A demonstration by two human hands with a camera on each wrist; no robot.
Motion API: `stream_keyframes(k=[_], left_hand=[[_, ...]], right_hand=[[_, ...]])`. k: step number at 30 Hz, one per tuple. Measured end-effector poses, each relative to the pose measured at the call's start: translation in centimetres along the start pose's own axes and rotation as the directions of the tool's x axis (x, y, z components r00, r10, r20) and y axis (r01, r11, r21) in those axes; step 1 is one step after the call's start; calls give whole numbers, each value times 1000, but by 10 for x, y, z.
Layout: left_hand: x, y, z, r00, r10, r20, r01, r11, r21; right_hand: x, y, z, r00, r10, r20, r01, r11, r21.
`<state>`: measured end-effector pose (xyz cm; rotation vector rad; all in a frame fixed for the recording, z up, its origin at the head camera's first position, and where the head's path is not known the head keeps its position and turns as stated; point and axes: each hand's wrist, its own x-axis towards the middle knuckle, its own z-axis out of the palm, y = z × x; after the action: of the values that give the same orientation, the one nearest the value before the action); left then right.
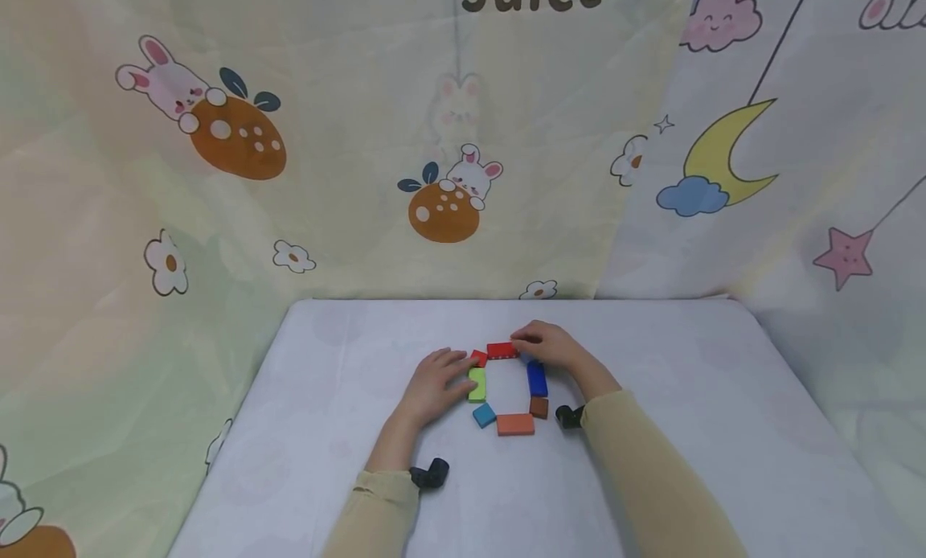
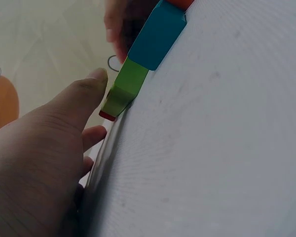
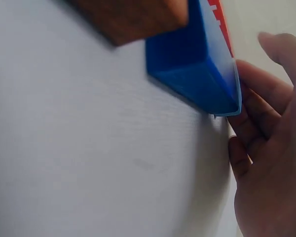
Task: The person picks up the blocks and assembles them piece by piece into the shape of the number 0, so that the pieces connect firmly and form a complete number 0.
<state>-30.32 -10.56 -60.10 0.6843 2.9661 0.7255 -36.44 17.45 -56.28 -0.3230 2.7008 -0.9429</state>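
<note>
Several coloured blocks form a ring on the white table. Its left side has a lime green block (image 1: 477, 385), with a small red block (image 1: 479, 357) above. My left hand (image 1: 434, 387) lies beside these two, fingers spread, fingertips right at their edges. Along the far side is a long red block (image 1: 501, 350) with white marks. My right hand (image 1: 555, 350) reaches over the far right corner, partly covering a small grey-blue block (image 1: 527, 358). Its fingers (image 3: 266, 84) rest behind the blue blocks, the thumb standing apart. Nearer on that side is a dark blue block (image 1: 537, 379).
A brown block (image 1: 538, 407), an orange block (image 1: 515, 424) and a teal block (image 1: 484, 415) make up the ring's near part. Black wrist cameras sit at both cuffs. Behind the table (image 1: 347, 333) hangs a cloth (image 1: 347, 220) printed with rabbits and flowers.
</note>
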Motion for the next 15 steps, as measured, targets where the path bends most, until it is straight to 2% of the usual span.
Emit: stream_keyframes(k=[7,11,15], left_hand=[[-1,-3,-1,1000,-24,-11,23,998,-64],[-3,-5,1,999,-34,-15,33,995,-94],[-4,-8,3,999,-35,-23,33,996,-88]], right_hand=[[-22,4,4,994,19,-111,-11,997,70],[-34,11,11,994,26,-107,-18,997,72],[-38,16,18,995,19,-102,-11,997,81]])
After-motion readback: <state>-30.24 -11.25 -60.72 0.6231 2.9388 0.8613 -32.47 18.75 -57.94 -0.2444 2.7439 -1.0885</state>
